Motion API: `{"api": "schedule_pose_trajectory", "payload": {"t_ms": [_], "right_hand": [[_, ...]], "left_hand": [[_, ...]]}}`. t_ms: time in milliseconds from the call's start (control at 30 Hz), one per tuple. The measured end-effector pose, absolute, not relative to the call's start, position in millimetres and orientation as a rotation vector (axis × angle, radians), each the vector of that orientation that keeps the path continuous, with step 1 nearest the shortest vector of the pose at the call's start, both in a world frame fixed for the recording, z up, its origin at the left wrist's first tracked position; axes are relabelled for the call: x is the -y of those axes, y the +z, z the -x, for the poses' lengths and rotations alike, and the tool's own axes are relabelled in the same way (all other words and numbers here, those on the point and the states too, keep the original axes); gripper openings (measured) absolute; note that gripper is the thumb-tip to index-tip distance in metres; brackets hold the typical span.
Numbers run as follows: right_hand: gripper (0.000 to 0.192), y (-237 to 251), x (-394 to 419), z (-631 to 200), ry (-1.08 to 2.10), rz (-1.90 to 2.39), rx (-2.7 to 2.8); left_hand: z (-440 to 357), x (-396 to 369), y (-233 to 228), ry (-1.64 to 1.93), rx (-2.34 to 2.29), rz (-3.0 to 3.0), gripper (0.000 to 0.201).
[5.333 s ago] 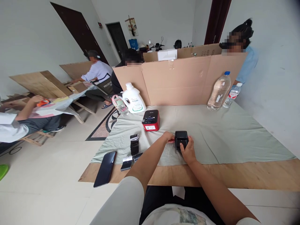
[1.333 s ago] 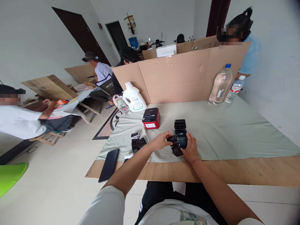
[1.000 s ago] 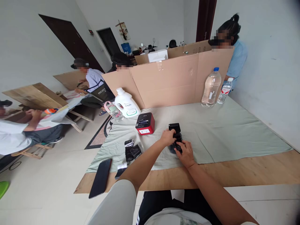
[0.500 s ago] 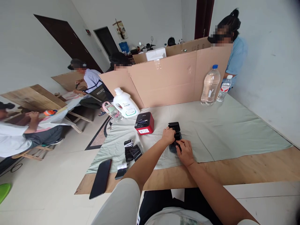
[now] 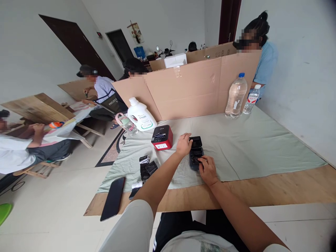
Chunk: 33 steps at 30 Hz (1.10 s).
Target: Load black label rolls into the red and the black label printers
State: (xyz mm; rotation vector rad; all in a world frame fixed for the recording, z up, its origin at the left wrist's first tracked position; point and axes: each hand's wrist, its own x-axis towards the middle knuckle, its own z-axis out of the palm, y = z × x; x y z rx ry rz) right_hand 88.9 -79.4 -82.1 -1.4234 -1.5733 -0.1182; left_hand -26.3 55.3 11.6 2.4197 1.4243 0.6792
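A small black portable printer [image 5: 196, 164] lies on the cloth in front of me. Its lid [image 5: 195, 141] is flipped up on the far side, and a dark compartment shows inside. My left hand [image 5: 184, 144] is at the lid's left edge, fingertips and thumb against it. Curled over the right side of the printer's body is my right hand [image 5: 208, 168], its fingertips at the compartment's rim. Small parts inside are too dark to make out. To the left lie small rolls [image 5: 144, 160] with black wrapping, one of them partly behind my left forearm.
A red and black boxy device [image 5: 162, 137] stands left of the printer. Further back are a white jug [image 5: 141, 117], a pink-lidded bottle [image 5: 127, 124] and two water bottles [image 5: 236, 96] by a cardboard partition [image 5: 183, 91]. A phone [image 5: 113, 199] lies front left. Several people sit beyond.
My left hand has moved slightly up and left, off the middle of the printer to its lid edge, uncovering the compartment. My right hand has stayed nearly in place.
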Motion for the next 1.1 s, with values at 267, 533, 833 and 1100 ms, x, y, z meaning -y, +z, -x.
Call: {"api": "schedule_pose_trajectory", "payload": {"t_ms": [267,533,833,1100], "right_hand": [[0.025,-81.1,78.9,-88.3,-0.121,1.406,1.574],[0.024,-82.7,78.4,-88.7,-0.113,1.440,1.582],[0.054,-96.3,70.8,-83.7,-0.150,1.564,1.680],[0.053,-93.4,73.1,-87.7,-0.168,1.661,1.724]], "left_hand": [[33.8,-44.3,-14.6,0.799,-1.150,-2.296,0.033],[48.4,5.7,-53.3,0.961,-0.945,-2.483,0.035],[42.9,23.6,-78.0,0.983,-1.061,-2.593,0.046],[39.9,24.7,-80.1,0.985,-1.132,-2.590,0.043]]}}
